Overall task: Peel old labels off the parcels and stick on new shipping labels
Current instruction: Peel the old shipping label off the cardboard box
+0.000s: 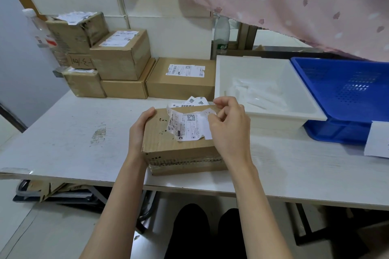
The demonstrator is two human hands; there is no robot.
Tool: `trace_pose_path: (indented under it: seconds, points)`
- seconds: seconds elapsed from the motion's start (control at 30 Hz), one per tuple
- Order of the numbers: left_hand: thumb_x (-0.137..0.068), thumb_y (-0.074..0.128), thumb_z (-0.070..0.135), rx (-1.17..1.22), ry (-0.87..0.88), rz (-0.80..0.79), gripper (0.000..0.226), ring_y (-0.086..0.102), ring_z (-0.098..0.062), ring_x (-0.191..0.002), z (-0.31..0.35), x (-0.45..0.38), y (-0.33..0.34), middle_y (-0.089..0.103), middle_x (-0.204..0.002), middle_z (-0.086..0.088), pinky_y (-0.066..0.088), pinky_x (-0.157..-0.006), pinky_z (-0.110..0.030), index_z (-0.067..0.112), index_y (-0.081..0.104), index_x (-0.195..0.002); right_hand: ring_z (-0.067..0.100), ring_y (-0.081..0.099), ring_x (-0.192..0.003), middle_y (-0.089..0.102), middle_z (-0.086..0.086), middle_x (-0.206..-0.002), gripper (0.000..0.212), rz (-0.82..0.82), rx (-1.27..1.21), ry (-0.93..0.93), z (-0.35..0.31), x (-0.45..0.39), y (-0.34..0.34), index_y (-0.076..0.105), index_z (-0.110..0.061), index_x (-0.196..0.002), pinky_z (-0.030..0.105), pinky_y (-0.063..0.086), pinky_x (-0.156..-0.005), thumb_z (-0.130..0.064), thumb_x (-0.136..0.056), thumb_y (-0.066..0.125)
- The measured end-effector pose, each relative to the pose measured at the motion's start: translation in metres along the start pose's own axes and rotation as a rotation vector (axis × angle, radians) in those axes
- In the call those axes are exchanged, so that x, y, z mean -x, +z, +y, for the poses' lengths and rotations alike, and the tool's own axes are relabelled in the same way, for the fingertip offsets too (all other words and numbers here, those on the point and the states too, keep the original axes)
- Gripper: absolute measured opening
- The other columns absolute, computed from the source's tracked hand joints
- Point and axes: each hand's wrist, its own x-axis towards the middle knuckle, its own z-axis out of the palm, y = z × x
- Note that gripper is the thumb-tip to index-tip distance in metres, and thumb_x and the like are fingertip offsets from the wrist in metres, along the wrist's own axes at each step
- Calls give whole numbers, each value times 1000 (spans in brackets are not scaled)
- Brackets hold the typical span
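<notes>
One parcel (pixel 181 149) on table (pixel 63 132), left grip (pixel 140 130) clamped on its side, right grip (pixel 228 126) pinching its one torn label (pixel 189 126)

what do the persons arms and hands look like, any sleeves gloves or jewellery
Both forearms are bare as far as the picture shows: no sleeves reach into view. The left hand and the right hand wear no gloves, and no rings, watch or bracelet show on the fingers or wrists. Fingernails are short and unpainted where visible.
</notes>
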Motion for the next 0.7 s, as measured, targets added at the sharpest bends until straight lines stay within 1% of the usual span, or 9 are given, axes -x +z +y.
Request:
trace_pose_path:
  seconds: [0.07,0.17,0.27,0.33,0.43,0.47,0.53,0.6,0.7]
  points:
    - [-85,65,41,-4,10,-5,26,65,-20,-73,-1,0,1,68,-87,-5,51,-64,-32,15,66,-89,3,54,-107,54,1,-68,34,-2,-109,30,-1,2,-4,57,-18,-110,5,35,-85,3,-84,54]
    - [-89,61,40,-27,28,0,26,65,-20,-72,-2,1,2,68,-86,-4,51,-63,-31,15,65,-90,-5,56,-106,54,-2,-60,36,-2,-191,49,-1,4,-5,57,-17,-114,11,40,-89,4,-85,56]
    - [-88,62,41,-27,21,2,27,65,-20,-73,-1,0,1,68,-88,-5,51,-64,-32,14,65,-92,-9,56,-101,57,1,-58,33,-12,-226,82,-1,2,-7,58,-17,-113,5,39,-86,-1,-86,62]
    - [-89,61,40,-19,15,6,27,65,-19,-72,0,0,2,67,-87,-5,52,-61,-30,14,65,-93,-11,56,-98,59,3,-58,31,-1,-206,108,-1,1,-8,58,-17,-109,7,39,-82,-2,-83,64]
    - [-87,63,41,-22,18,11,26,65,-18,-70,0,1,2,67,-85,-4,51,-59,-28,15,66,-89,1,58,-99,56,1,-57,30,86,-116,77,-4,3,-3,52,-18,-104,16,39,-83,-3,-80,64]
    - [-83,66,43,-21,11,11,29,65,-19,-71,1,1,2,68,-86,-4,51,-60,-29,14,67,-90,8,56,-99,53,-1,-57,30,124,-77,39,-5,4,-2,50,-18,-104,15,37,-82,-5,-80,65]
    - [-76,69,45,-23,-10,8,36,65,-21,-75,1,2,1,68,-91,-6,51,-64,-32,14,67,-94,14,49,-94,46,-4,-61,29,182,-15,-17,-6,6,-1,49,-16,-106,5,32,-77,-9,-82,63]
    - [-82,67,43,-18,-10,8,30,65,-21,-73,1,2,2,67,-88,-5,50,-65,-33,14,67,-91,17,46,-92,44,-3,-64,24,169,20,-22,-4,5,-2,51,-15,-105,2,30,-74,-12,-83,61]
    - [-87,64,40,-10,-7,19,24,65,-20,-71,1,2,2,67,-84,-4,49,-64,-33,16,67,-86,18,47,-95,52,3,-73,17,84,108,-36,1,7,2,53,-20,-97,5,31,-73,-17,-82,58]
